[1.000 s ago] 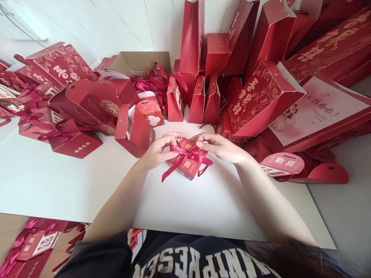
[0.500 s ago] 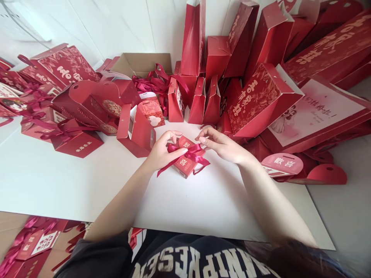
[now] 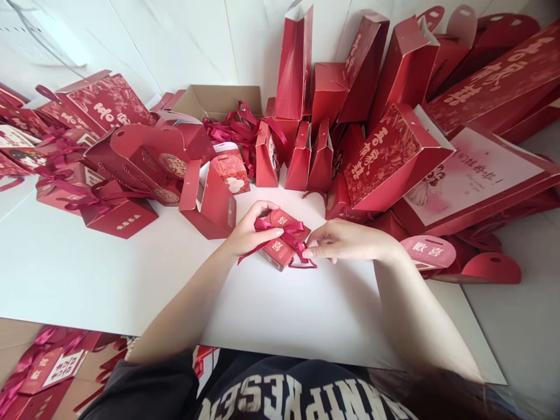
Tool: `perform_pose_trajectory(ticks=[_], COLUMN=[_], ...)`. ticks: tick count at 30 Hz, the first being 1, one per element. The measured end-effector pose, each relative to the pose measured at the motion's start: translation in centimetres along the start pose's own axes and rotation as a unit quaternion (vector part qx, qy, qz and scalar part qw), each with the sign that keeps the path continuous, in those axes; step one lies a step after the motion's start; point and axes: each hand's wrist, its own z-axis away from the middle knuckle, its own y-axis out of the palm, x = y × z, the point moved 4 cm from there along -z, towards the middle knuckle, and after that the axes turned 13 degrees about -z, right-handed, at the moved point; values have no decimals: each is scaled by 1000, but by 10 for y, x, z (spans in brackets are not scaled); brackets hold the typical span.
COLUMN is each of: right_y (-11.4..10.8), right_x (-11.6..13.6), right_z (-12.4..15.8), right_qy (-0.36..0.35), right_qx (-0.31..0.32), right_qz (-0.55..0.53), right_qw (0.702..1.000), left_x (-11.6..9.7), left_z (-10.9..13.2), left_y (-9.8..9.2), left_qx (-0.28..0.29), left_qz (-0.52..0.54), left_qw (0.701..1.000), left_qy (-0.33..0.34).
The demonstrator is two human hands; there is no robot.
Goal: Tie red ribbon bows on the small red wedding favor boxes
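A small red gift box [image 3: 277, 252] with light lettering lies on the white table in front of me. A magenta ribbon [image 3: 290, 233] is tied in a bow across its top, and a dark red cord [image 3: 303, 266] loops out at its near right side. My left hand [image 3: 259, 228] grips the box's left side, thumb pressed on top at the bow. At the right, my right hand [image 3: 336, 240] pinches the ribbon's right tail between thumb and fingers.
Red gift boxes [image 3: 207, 201] and ribboned boxes [image 3: 118, 216] crowd the left and back. A cardboard carton [image 3: 219, 98] holds loose magenta ribbons. Larger red boxes [image 3: 394, 157] are stacked at the right. More ribboned boxes [image 3: 48, 370] sit in a carton below the table's near edge.
My right hand has come down toward me from above the box's far right corner and taken hold of the ribbon's right tail. My left hand stays on the box.
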Motion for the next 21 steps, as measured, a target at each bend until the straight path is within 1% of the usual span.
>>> perform_pose_trajectory(ticks=[2,5,6,7,9,10,11,15,17,19,21], right_y=[-1,1,0,-1,-6,-7,-7,4,8,12,19], right_x=[-1,-1,1,3,9,11,13,13,14,17,22], right_z=[-1,-2,-1,-1,3,5,7,5,2,-1,-1], right_qy=[-3,13,13,10,1,0,5,34,37,24,-3], right_qx=[-12,-12,-29,-62,-148,-177,-186,-119,-122,-115,-83], right_qz=[1,1,5,16,42,48,46,24,44,56,52], right_qw=[1000,1000,999,998,988,983,981,992,991,992,995], left_x=[1,3,5,6,7,7,7,4,1,-1,-2], left_z=[0,-1,-2,-2,-3,-3,-3,-1,0,0,0], left_y=[0,2,2,2,2,1,1,1,0,0,0], left_qx=[2,11,12,10,1,-3,-5,-2,-4,-10,-18], left_qz=[11,58,74,86,88,82,72,21,3,-12,-30], left_qw=[1000,998,997,996,996,996,997,1000,1000,1000,999], left_qy=[3,5,5,6,13,17,21,22,22,23,27])
